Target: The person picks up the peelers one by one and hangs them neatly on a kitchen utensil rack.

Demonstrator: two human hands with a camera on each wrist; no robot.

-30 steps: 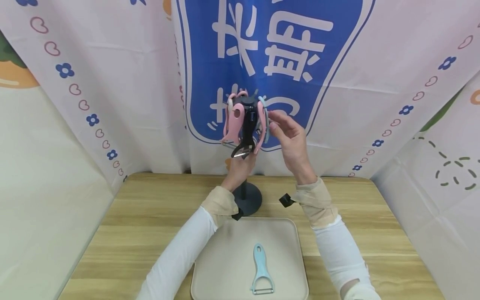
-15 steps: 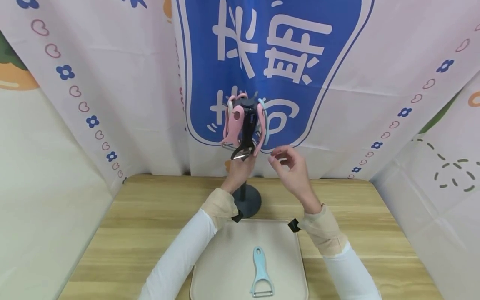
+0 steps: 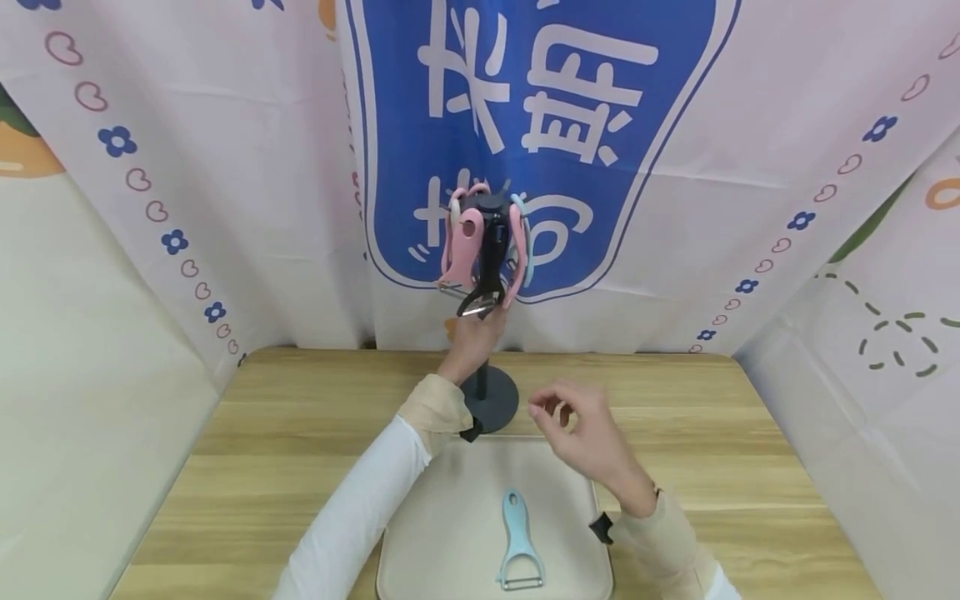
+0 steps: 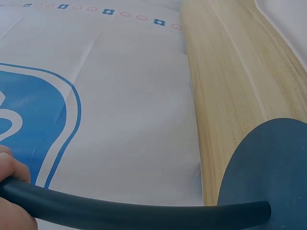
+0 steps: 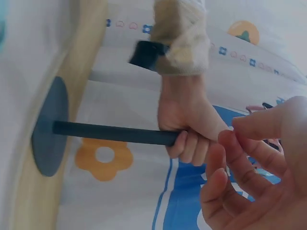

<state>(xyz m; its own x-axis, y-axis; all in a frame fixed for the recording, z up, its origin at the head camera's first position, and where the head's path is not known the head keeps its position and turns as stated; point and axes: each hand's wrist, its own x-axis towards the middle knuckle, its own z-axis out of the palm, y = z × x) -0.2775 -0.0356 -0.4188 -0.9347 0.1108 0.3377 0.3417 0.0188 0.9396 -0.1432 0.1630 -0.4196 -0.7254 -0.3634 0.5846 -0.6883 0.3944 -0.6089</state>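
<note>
A dark stand [image 3: 498,404] with a round base holds several hanging peelers at its top. Among them are a pink peeler [image 3: 462,250], a black peeler [image 3: 492,254] and another pink peeler [image 3: 517,242], with a light blue one partly hidden behind. My left hand [image 3: 474,343] grips the stand's post just under the peelers; the right wrist view shows its fingers wrapped round the post [image 5: 115,133]. My right hand [image 3: 581,429] hovers over the tray's far right corner, fingers loosely curled, holding nothing. A light blue peeler [image 3: 517,533] lies flat on the tray, its blade end toward me.
The beige tray [image 3: 427,537] lies in front of the stand on a wooden table [image 3: 300,442]. Behind the table hangs a printed curtain [image 3: 285,208] with a blue panel. Pale cloth walls close in both sides.
My right hand has come away from the hanging peelers, moving down and toward me to above the tray's far right corner. My left hand keeps its grip on the post.
</note>
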